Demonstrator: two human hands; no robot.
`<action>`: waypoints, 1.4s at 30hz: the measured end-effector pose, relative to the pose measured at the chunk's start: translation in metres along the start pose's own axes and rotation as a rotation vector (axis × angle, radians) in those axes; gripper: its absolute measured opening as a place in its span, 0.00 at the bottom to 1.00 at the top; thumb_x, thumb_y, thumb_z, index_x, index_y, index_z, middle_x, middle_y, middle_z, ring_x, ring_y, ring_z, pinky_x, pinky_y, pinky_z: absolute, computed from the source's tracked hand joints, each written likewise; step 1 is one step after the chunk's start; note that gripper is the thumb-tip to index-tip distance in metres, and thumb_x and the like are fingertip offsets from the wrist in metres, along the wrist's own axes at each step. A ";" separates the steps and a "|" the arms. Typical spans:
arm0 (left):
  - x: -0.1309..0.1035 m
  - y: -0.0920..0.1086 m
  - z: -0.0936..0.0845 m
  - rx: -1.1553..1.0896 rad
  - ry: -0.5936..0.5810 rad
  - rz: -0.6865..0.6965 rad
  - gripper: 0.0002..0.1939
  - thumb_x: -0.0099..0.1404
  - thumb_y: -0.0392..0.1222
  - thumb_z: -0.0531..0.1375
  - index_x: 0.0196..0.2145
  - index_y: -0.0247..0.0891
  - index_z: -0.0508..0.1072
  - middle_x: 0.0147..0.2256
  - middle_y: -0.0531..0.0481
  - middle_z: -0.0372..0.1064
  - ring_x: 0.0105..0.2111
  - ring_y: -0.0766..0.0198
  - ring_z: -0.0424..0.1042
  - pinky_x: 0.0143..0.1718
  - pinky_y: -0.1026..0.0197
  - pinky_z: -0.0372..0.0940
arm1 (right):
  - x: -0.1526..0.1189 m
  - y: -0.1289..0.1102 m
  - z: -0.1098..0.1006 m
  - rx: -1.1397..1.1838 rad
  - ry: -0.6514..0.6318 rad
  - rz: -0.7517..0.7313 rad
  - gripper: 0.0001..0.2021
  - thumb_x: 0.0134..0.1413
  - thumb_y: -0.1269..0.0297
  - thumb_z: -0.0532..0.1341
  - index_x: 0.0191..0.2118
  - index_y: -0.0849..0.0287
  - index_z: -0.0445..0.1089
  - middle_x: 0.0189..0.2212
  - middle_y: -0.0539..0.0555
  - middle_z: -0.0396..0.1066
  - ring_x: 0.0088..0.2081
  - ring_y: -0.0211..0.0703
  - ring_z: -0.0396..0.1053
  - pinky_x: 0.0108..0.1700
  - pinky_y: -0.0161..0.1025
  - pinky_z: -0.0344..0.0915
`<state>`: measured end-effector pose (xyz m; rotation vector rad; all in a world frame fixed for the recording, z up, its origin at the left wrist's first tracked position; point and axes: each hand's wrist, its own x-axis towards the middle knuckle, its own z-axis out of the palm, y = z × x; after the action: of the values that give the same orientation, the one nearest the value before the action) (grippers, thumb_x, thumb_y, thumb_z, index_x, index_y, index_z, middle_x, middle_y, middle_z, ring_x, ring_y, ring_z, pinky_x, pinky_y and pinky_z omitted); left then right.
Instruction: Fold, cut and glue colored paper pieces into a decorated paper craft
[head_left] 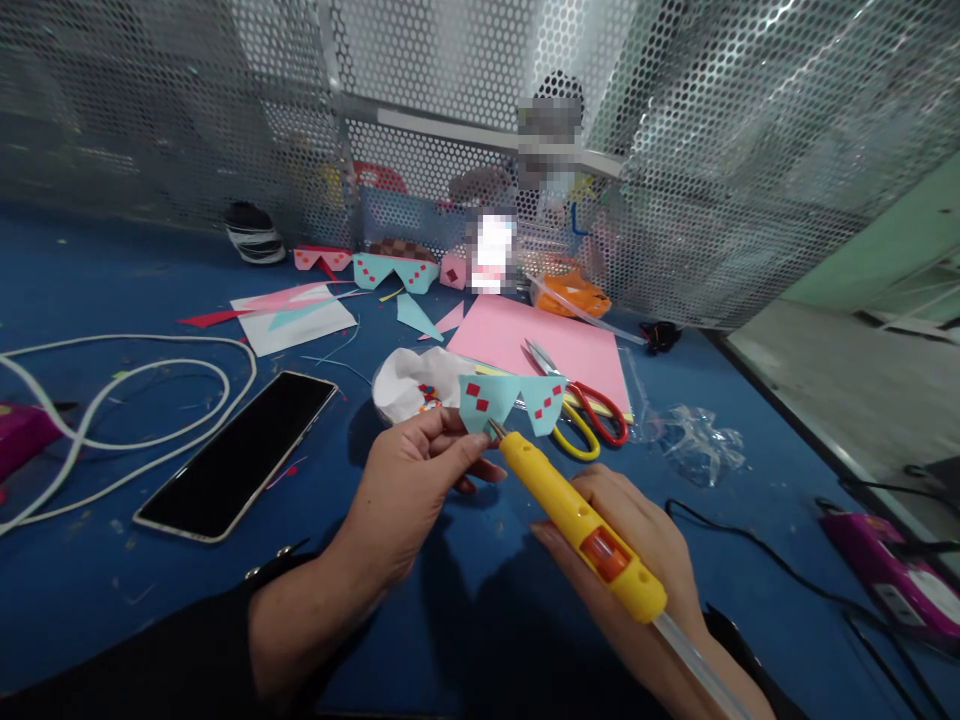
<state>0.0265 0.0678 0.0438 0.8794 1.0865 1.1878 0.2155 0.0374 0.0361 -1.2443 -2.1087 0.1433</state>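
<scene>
Between the thumb and fingers of my left hand (420, 480) is a light blue paper cutout shaped like glasses (477, 408), with small red squares stuck on both halves. My right hand (637, 530) grips a yellow hot glue gun (551, 490) with an orange switch; a clear glue stick (701, 665) runs out of its back end. The metal nozzle points at the lower edge of the cutout's left half; I cannot tell whether it touches. Just behind my left fingers stands a white paper-lined bowl (397, 385) holding small coloured bits.
Red-and-yellow-handled scissors (600, 405) lie on pink paper (525, 335). A black-screened phone (240, 455) and white cable (225, 375) are at left. Finished-looking paper glasses (396, 270) stand near the mesh wall. Crumpled plastic (697, 440) and a purple power strip (892, 575) lie at right.
</scene>
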 end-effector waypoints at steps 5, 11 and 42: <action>0.000 0.001 0.000 0.005 0.008 0.005 0.07 0.58 0.40 0.68 0.35 0.38 0.79 0.29 0.55 0.76 0.25 0.72 0.74 0.25 0.72 0.63 | 0.000 0.001 0.000 -0.025 -0.001 -0.005 0.13 0.62 0.55 0.61 0.29 0.55 0.63 0.23 0.47 0.66 0.26 0.39 0.65 0.27 0.36 0.60; 0.000 0.001 0.000 -0.001 0.016 0.002 0.07 0.57 0.41 0.69 0.35 0.38 0.79 0.29 0.54 0.77 0.25 0.72 0.74 0.25 0.71 0.63 | 0.000 0.002 0.001 -0.057 -0.008 0.000 0.13 0.62 0.54 0.60 0.29 0.54 0.63 0.23 0.47 0.66 0.25 0.39 0.65 0.25 0.36 0.60; -0.003 0.004 0.001 0.011 0.016 -0.012 0.06 0.58 0.41 0.68 0.34 0.40 0.79 0.30 0.55 0.78 0.26 0.69 0.74 0.27 0.69 0.62 | 0.000 0.000 0.000 -0.083 -0.013 0.020 0.15 0.61 0.53 0.60 0.28 0.53 0.61 0.22 0.47 0.65 0.23 0.40 0.65 0.24 0.37 0.58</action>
<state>0.0266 0.0659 0.0486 0.8719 1.1112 1.1817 0.2154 0.0380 0.0360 -1.3162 -2.1324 0.0739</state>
